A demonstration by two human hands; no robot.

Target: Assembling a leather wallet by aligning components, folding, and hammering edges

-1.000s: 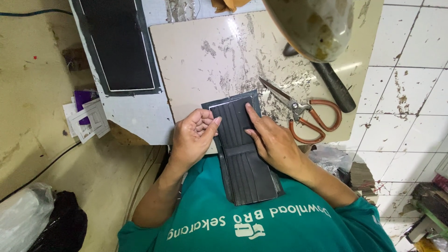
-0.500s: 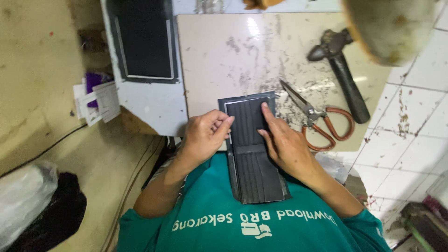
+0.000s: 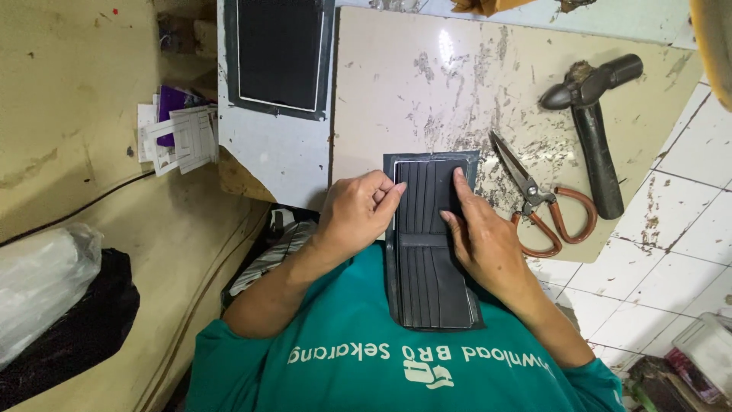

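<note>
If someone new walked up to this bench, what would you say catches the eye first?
First, the open black wallet panel at the slab's near edge, with the left hand at its left edge and the right hand pressing on its right side. Just right of it lie scissors with orange-brown handles and a dark hammer. Another black panel lies at the far left of the bench.

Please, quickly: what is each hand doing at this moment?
Left hand: fingers curled, pressing the left edge of the black wallet piece.
Right hand: open, flat on the wallet piece, index finger extended.
</note>
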